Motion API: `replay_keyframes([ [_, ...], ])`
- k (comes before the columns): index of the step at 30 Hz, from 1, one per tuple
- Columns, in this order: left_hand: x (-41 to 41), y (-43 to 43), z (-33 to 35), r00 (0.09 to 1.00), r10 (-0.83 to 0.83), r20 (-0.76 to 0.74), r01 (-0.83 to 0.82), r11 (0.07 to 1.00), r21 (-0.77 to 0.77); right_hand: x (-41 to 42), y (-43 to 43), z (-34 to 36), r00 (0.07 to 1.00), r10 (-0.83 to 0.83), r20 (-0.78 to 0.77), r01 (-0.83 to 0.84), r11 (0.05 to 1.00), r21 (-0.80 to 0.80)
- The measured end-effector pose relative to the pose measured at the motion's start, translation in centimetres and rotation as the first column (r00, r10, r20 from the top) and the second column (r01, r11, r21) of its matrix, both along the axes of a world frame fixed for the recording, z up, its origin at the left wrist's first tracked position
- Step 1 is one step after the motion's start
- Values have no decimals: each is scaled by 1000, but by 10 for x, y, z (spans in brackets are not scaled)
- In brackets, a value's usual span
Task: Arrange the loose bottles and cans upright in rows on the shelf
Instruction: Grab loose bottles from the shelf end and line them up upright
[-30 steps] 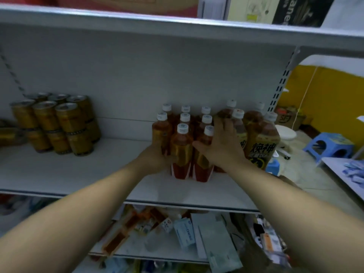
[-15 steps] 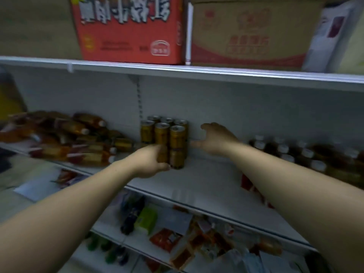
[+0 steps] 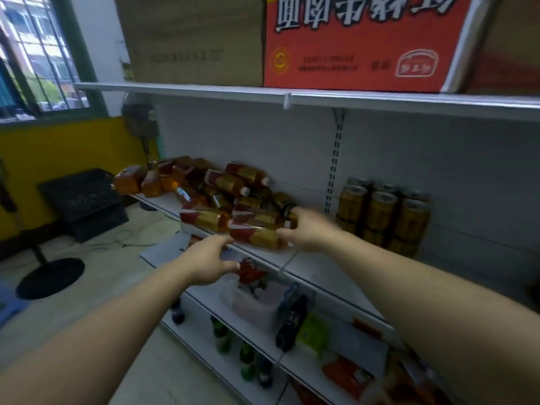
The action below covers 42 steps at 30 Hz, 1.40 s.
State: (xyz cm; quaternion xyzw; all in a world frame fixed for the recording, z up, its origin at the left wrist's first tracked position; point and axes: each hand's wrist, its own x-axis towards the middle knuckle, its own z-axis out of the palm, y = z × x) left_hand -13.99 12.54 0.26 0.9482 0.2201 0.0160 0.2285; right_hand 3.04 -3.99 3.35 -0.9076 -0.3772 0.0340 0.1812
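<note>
- Progress is only partial, in my judgement: the cans (image 3: 380, 217) stand upright in a tidy block at the right part of the shelf (image 3: 321, 273), two layers high, close to the back wall.
- The loose bottles (image 3: 222, 182) are not yet arranged. Many of them lie on their sides in a heap at the left part of the same shelf, some on top of others, with caps pointing in different directions.
- Most of the bottle work is therefore left: each one must be taken from the heap and set standing in rows, probably on the bare stretch between the heap and the cans.
- The front bottle (image 3: 257, 235) lies along the front edge of the heap, its cap end toward the right.
- The right hand (image 3: 312, 229) is at that cap end, with thumb and fingers curled round the neck, so it grips this bottle.
- The left hand (image 3: 209, 260) is lower, just in front of the shelf edge and near the bottom end of the same bottle. Its fingers are stretched out and hold nothing, and I cannot tell whether the tips touch it.
</note>
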Motion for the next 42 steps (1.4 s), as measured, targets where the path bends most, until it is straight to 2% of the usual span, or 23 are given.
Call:
replay_keyframes([
  [5,17,63,-14,999,42,-5,-42,999,0,23,67,-34,995,47,-93,-49,999,-14],
  [8,39,102,-19,997,73,-2,-73,995,65,43,100,-57,988,99,-117,-98,995,16],
  [12,74,150,-25,996,82,-29,-76,982,171,68,132,-79,991,127,-35,-129,990,-54],
  [16,104,184,-36,997,24,-69,-3,957,291,84,145,-95,980,184,73,-171,973,-156],
  [20,123,216,-52,974,-65,-217,149,907,395,85,145,-103,979,177,103,-153,966,-209],
  [25,138,246,-70,945,-243,-221,324,802,502,75,131,-107,993,50,105,-18,960,-281],
  [29,143,256,-73,931,-347,-114,353,777,522,55,126,-104,987,-158,14,155,939,-308],
  [33,144,265,-66,909,-410,-71,399,813,424,39,125,-85,973,-228,31,226,919,-324],
  [36,145,270,-56,900,-432,59,409,884,226,33,118,-64,962,-269,53,270,895,-356],
  [39,146,262,-49,867,-449,217,451,891,40,33,118,-38,967,-236,100,256,867,-428],
  [42,150,248,-46,864,-411,291,454,885,-100,34,121,-11,971,-176,161,236,793,-562],
])
